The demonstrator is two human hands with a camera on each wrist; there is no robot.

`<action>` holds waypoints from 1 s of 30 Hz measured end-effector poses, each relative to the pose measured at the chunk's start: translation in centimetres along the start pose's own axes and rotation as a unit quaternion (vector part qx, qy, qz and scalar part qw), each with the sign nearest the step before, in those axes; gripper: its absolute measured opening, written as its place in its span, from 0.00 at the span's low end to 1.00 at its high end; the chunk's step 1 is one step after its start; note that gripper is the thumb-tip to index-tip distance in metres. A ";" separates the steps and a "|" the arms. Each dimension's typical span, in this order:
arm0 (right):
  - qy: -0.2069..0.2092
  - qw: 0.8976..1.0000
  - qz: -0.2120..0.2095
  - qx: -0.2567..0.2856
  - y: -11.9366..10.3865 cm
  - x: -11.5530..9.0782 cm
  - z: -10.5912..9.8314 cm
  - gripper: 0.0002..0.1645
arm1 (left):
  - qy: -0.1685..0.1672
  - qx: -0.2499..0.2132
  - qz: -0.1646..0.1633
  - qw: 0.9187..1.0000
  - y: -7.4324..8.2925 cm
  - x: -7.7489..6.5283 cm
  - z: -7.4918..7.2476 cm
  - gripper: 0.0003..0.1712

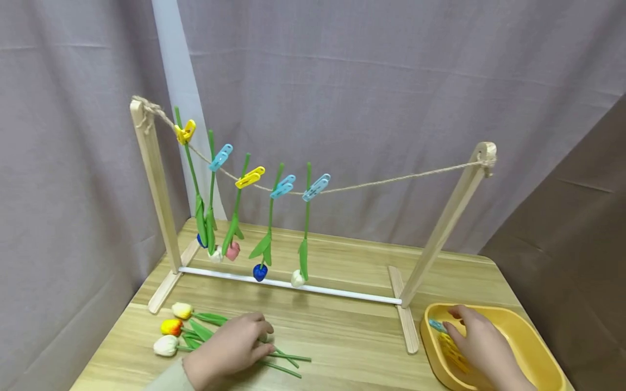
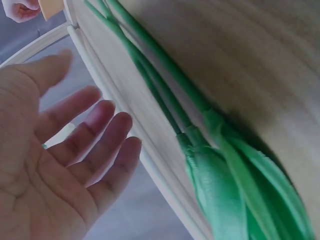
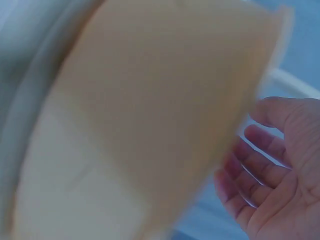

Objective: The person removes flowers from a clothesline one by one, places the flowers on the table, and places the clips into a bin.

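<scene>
Over the stems of three loose artificial tulips hovers my left hand (image 1: 232,345), its fingers loosely extended. One tulip is white (image 1: 166,345), one orange-red (image 1: 171,327), one pale yellow (image 1: 182,310). In the left wrist view, green stems (image 2: 155,55) run beside the hand with nothing in its palm. My right hand (image 1: 481,339) reaches over a yellow plastic bin (image 1: 543,347), fingers relaxed and apart. Yellow clothespins (image 1: 452,350) and a blue clothespin (image 1: 437,325) lie inside it. The right wrist view shows an unfilled palm beyond the bin's blurred wall (image 3: 165,100).
A rope (image 1: 381,183) sags between a left post (image 1: 161,201) and a right post (image 1: 442,228). Several tulips hang from it head down, clipped by yellow and blue clothespins (image 1: 317,187). A white bar (image 1: 332,291) joins the wooden feet. Grey curtain (image 1: 371,81) stands behind.
</scene>
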State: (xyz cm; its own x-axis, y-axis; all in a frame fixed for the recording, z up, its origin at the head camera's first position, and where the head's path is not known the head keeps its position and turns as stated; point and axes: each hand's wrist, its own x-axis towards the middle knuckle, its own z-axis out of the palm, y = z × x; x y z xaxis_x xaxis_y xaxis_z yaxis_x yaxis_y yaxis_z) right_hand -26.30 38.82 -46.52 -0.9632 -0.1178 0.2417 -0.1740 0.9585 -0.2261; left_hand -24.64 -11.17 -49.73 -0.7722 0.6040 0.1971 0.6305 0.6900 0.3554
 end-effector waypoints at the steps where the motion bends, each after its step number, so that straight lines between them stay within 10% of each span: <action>1: 0.002 1.000 -0.002 0.002 -0.5 0.0 -0.2 0.19 | 0.008 -0.001 0.000 1.000 0.1 0.1 -0.1 0.16; 11: 0.078 0.993 -0.082 0.026 -6.3 0.9 -2.4 0.21 | 0.071 0.011 -0.015 0.997 1.5 1.1 -1.5 0.37; 30: 0.182 0.941 -0.277 0.065 -15.7 5.0 -7.8 0.35 | 0.192 -0.039 -0.013 0.981 3.1 4.2 -6.2 0.36</action>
State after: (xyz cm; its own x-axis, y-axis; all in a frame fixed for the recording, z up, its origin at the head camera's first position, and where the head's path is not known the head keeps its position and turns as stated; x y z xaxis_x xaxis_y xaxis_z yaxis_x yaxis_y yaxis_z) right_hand -26.83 25.20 -34.44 -0.5867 -0.4715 0.6584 -0.6758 0.7331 -0.0771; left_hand -26.39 -9.00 -42.17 -0.7707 0.3818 0.5102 0.6133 0.6618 0.4311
